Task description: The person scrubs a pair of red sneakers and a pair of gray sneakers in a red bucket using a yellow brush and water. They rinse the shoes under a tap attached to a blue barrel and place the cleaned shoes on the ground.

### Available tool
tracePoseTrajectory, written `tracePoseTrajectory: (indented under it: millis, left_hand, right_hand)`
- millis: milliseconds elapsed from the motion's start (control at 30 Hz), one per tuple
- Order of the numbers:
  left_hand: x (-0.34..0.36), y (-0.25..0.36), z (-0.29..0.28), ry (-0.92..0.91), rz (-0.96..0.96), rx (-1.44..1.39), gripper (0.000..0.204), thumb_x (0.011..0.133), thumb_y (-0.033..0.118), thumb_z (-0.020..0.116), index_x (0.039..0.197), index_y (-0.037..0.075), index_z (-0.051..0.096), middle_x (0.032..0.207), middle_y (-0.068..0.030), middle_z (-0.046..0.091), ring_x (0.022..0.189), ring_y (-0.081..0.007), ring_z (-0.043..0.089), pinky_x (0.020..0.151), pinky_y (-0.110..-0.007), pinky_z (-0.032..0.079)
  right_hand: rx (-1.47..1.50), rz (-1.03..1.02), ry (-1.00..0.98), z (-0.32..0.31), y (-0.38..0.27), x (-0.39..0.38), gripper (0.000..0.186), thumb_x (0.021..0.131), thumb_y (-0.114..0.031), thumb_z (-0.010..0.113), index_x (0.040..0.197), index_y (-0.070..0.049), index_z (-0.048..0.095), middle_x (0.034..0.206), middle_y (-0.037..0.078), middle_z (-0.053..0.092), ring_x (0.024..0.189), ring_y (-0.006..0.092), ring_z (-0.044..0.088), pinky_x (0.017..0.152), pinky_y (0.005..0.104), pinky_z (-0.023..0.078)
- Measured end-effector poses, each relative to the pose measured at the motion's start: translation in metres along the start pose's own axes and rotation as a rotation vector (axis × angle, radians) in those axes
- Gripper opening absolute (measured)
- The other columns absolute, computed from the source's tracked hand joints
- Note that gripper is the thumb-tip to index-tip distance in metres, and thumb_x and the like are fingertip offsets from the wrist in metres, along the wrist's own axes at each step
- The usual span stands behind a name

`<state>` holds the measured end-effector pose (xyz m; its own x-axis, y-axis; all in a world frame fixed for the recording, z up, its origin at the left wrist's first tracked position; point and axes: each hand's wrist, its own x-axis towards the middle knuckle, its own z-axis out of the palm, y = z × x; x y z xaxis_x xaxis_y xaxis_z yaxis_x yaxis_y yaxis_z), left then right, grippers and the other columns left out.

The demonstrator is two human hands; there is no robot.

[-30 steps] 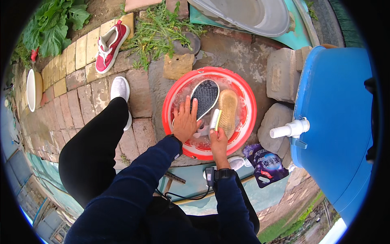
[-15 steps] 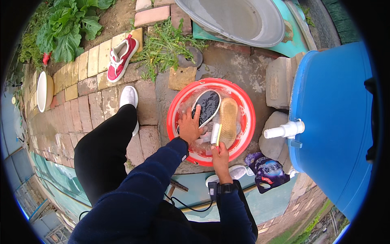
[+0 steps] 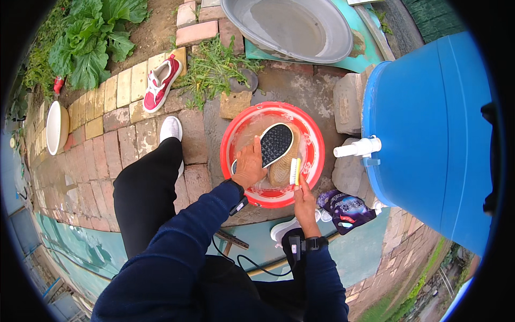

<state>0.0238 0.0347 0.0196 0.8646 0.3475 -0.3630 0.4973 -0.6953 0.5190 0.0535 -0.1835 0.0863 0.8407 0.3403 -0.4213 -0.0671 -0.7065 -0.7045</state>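
The step in hand looks like scrubbing shoe soles, with both shoes in the red basin (image 3: pixel 229 155) at the frame's centre. The right hand (image 3: pixel 304 205) has its grip pinching the scrubbing brush (image 3: pixel 295 172); the left hand (image 3: pixel 250 167) lies over the dark-soled shoe (image 3: pixel 278 144), its closure impossible to tell. The next stroke probably calls for steadying that sole. Counted: one brush, one dark-soled shoe, one tan-soled shoe (image 3: pixel 280 174), one red sneaker (image 3: pixel 162 84) upper left.

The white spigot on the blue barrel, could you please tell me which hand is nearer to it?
Right. The right hand, holding the scrub brush, is below and left of the white spigot; the left hand is farther left, on the black-soled shoe.
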Motion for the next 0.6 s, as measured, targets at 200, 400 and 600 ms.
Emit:
tracePoseTrajectory:
  millis: [200, 400, 600]
  left_hand:
    - [-0.012, -0.025, 0.018, -0.049, 0.014, 0.032, 0.108, 0.065, 0.026, 0.087, 0.151, -0.002, 0.028, 0.132, -0.0174, 0.051, 0.121, -0.0353, 0.048, 0.098, -0.049, 0.037]
    - [-0.009, -0.026, 0.023, -0.038, -0.004, -0.015, 0.110, 0.063, 0.027, 0.089, 0.152, 0.001, 0.028, 0.134, -0.0179, 0.049, 0.121, -0.0350, 0.046, 0.094, -0.051, 0.039]
    - [0.000, -0.013, 0.018, -0.044, -0.010, -0.063, 0.121, 0.065, 0.029, 0.088, 0.156, 0.001, 0.013, 0.136, -0.0211, 0.048, 0.123, -0.0384, 0.046, 0.102, -0.053, 0.035]
  right_hand:
    - [-0.056, -0.140, -0.007, 0.029, -0.006, 0.073, 0.053, 0.095, -0.011, 0.057, 0.147, -0.007, 0.045, 0.132, 0.025, 0.059, 0.118, 0.0351, 0.061, 0.099, 0.0399, 0.048]
    - [-0.442, -0.174, -0.277, 0.075, -0.019, 0.068, 0.057, 0.093, -0.014, 0.059, 0.148, -0.014, 0.044, 0.101, 0.025, 0.065, 0.094, 0.0433, 0.064, 0.081, 0.0509, 0.052]
    - [0.058, -0.065, -0.017, 0.052, 0.014, 0.051, 0.054, 0.095, -0.015, 0.058, 0.147, -0.008, 0.044, 0.118, 0.029, 0.063, 0.105, 0.0416, 0.064, 0.094, 0.0444, 0.049]
